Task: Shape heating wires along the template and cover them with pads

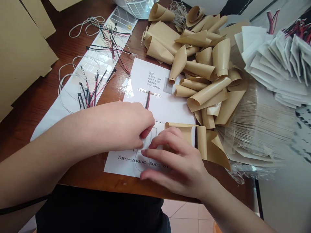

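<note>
A printed paper sheet [167, 110] lies on the table in front of me, with a rectangular pattern partly under my hands. A short bundle of black and red leads [148, 99] runs from a strip of clear tape toward my left hand [128, 124]. That hand is closed, fingers curled down, at a thin white wire [136, 165] that loops over the sheet's lower part; the exact grip is hidden. My right hand [177, 158] hovers low over the sheet with fingers apart, its index fingertip close to the wire. Beside it lie brown backing papers [202, 142].
Curled brown paper pieces [201, 68] heap at the back right. White pads with leads [279, 61] and a plastic-wrapped stack [262, 126] stand right. Wired leads [89, 92] lie on a white strip at left, near cardboard [21, 48]. A white basket [138, 8] stands behind.
</note>
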Motion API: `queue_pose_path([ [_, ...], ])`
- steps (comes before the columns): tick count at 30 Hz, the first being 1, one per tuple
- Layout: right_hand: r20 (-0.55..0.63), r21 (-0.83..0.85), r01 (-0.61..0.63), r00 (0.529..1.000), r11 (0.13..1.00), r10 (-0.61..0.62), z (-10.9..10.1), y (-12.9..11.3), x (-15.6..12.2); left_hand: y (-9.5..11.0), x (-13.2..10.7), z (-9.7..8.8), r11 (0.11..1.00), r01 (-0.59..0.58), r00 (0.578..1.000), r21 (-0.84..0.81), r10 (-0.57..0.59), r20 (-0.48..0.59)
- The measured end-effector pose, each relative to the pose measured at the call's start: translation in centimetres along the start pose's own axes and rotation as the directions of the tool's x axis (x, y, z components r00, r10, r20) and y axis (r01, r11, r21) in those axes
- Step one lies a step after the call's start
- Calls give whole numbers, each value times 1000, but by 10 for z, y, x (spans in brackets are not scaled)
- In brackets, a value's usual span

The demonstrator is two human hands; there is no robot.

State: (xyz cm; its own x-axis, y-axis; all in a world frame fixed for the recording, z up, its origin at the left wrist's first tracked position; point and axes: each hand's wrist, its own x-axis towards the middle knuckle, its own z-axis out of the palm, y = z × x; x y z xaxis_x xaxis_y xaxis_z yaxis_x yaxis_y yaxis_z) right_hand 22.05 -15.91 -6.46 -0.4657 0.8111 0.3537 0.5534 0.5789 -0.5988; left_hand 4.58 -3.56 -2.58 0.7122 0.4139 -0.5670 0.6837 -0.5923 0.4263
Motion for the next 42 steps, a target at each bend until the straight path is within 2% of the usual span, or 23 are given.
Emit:
queue_pose_path([
  [6, 28, -24, 45, 999, 999, -44, 1, -3, -1, 0, 1, 0, 1000, -12, 1000, 7, 12, -17],
  [11, 11, 10, 22, 1000, 1000, -22, 1, -3, -2, 0, 2, 1, 999, -5, 999, 44, 6, -32],
  [21, -127, 14, -53, 990, 999, 54, 1, -2, 2, -5, 5, 2, 1000, -2, 1000, -11, 1, -26],
  [32, -148, -30, -147, 979, 989, 142, -1, 1, 1, -6, 6, 2, 999, -3, 1000, -40, 3, -8],
  [42, -138, -1, -131, 982, 991, 130, 1, 2, 0, 1, 0, -3, 1000, -19, 1000, -12, 20, 17],
])
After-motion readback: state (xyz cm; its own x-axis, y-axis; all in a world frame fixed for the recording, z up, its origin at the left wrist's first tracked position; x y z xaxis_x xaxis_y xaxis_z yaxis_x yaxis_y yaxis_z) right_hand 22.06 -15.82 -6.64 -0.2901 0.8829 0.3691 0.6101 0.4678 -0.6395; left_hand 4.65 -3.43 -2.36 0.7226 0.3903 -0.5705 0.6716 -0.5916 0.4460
